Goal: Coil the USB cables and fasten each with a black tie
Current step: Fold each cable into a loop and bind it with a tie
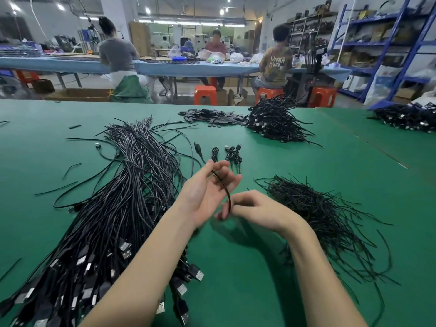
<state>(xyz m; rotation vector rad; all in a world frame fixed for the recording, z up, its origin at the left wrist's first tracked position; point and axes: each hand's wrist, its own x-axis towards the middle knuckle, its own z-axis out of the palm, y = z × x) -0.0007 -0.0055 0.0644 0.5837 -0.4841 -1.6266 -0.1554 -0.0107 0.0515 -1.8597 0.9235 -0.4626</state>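
Note:
A thin black USB cable [226,188] arcs between my two hands above the green table [259,267]. My left hand [207,187] is palm-up, pinching the cable's far part between thumb and fingertips near its plug end [199,151]. My right hand [250,206] is curled round the cable's near end. A big bundle of loose USB cables [122,208] lies to the left, its plugs toward me. A heap of black ties [313,208] lies to the right. Three coiled, tied cables [232,155] lie just beyond my hands.
A pile of coiled cables [273,121] and a flat heap of small black parts [210,116] sit at the far middle. Another cable pile [408,116] is at the far right. People sit at a blue bench beyond; orange stools [205,94] stand between.

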